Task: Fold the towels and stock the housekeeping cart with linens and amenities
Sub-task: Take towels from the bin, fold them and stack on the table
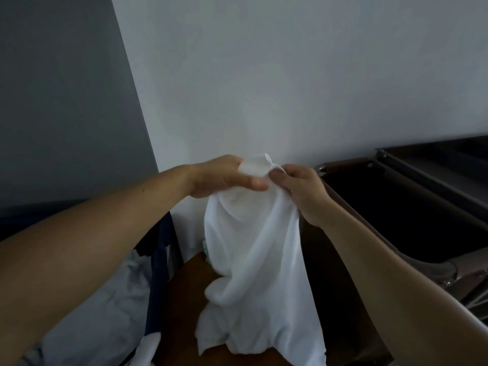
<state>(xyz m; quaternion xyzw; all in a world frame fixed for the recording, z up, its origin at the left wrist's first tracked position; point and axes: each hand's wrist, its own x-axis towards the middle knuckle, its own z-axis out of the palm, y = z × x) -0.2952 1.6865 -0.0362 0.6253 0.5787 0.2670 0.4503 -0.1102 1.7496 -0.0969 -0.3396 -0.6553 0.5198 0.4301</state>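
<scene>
The dark brown housekeeping cart [427, 175] stands at the right, not yet being loaded, while the white terry towel [253, 260] hangs in front of the wall, its lower folds seemingly heaped on the brown wooden surface [184, 299]. The left hand [221, 178] and right hand [303, 191] meet at its bunched top, fingers [253, 184] curled and pinching the cloth. With so little gathered, I'd worry it slips free, or hangs twisted and folds crooked, its tail sliding off the edge.
</scene>
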